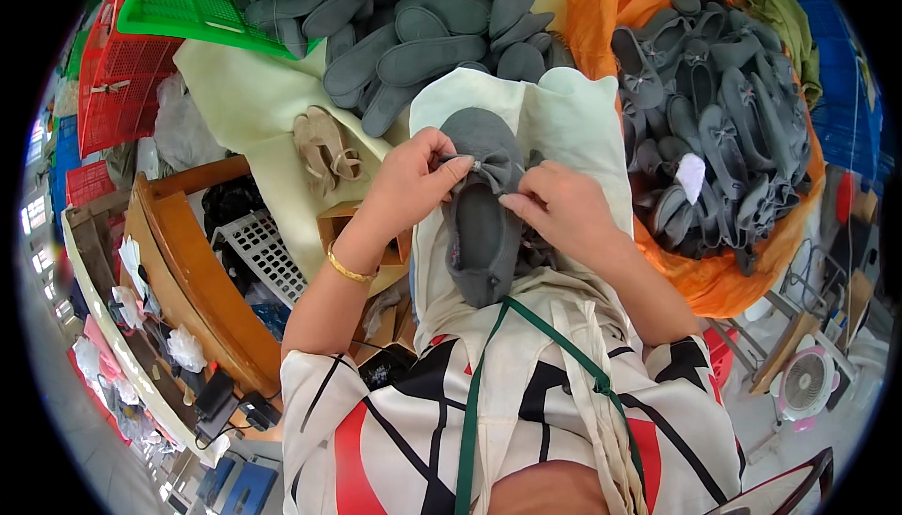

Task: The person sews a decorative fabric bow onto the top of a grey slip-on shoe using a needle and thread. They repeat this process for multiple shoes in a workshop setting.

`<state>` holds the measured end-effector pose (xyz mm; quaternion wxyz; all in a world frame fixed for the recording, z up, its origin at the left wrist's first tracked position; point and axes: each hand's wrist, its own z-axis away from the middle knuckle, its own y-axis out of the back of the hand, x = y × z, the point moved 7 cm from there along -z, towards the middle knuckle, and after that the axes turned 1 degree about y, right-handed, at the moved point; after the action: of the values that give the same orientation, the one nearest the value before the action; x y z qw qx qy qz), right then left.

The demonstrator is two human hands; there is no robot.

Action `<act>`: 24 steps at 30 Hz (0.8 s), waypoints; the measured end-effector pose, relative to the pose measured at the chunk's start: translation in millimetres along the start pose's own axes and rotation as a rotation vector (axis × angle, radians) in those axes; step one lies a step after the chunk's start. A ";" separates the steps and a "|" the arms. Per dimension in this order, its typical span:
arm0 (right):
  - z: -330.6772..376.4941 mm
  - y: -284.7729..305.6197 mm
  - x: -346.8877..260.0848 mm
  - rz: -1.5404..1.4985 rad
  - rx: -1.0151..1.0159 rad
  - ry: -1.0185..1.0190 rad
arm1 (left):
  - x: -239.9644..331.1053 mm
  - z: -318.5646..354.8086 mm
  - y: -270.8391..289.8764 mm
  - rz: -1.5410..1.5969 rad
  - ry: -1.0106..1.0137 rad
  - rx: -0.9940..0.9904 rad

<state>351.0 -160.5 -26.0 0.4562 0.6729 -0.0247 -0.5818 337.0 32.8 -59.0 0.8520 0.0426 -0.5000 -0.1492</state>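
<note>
A dark grey flat shoe (482, 233) with a fabric bow (490, 169) lies on the pale cloth over my lap, its toe pointing away from me. My left hand (413, 175) pinches the bow's left end between thumb and fingers. On the other side, my right hand (561, 205) has its thumb and fingers closed at the bow's right side, by the shoe's edge; what they grip there is partly hidden. Part of another dark shoe (537, 250) shows beneath my right hand, mostly covered.
Grey shoes (427, 54) heap up ahead beside a green crate (188, 7). An orange sack (770, 261) full of bowed grey shoes (723, 130) stands at right. Beige shoes (325, 148) lie left on cloth, near a wooden drawer unit (202, 280). A fan (806, 381) is at lower right.
</note>
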 end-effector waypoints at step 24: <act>0.2 13.1 -8.4 -0.851 0.578 0.116 | -18.0 6.7 -21.8 0.562 0.016 0.246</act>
<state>354.7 -163.5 -11.2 -0.0245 0.7530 0.1169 -0.6471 318.4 18.0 -75.7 0.8522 0.0064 -0.4999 0.1543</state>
